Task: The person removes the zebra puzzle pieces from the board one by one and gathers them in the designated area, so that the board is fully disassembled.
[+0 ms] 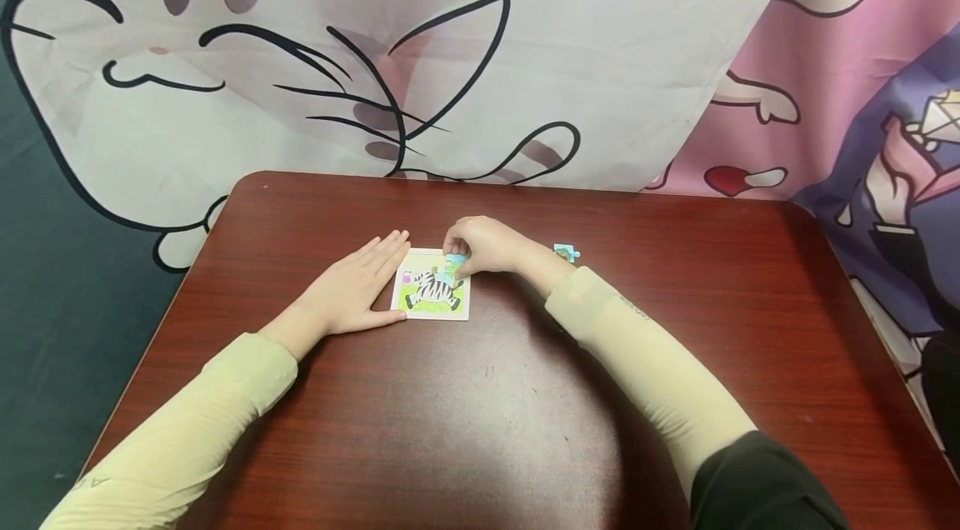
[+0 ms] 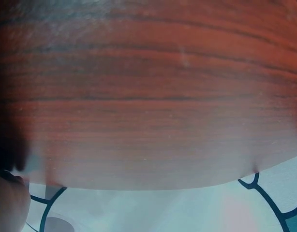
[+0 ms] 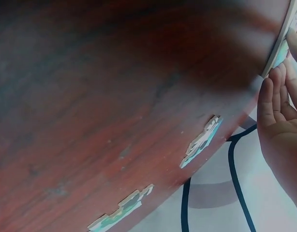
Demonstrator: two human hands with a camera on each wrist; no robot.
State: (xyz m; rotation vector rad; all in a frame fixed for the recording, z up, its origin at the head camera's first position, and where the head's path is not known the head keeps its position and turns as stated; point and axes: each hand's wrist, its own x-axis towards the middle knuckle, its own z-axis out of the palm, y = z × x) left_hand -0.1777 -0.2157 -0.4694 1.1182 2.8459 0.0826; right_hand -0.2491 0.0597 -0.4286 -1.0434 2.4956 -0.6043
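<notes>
A small square jigsaw puzzle board (image 1: 427, 316) with a white border lies on the table, showing a running zebra on green. My left hand (image 1: 352, 284) lies flat with straight fingers along the board's left side, the thumb at its lower left corner. At the upper right of the board, my right hand (image 1: 483, 245) pinches a blue and green puzzle piece (image 1: 454, 262) between thumb and fingers. In the right wrist view the fingers of the right hand (image 3: 281, 96) are close to the board's edge, partly covering the piece.
A loose puzzle piece (image 1: 564, 252) lies just beyond the right forearm. The right wrist view shows two loose pieces, one nearer the board (image 3: 201, 141) and another farther off (image 3: 122, 210). The brown table (image 1: 480, 430) meets a cat-printed cloth (image 1: 600, 55) at its far edge.
</notes>
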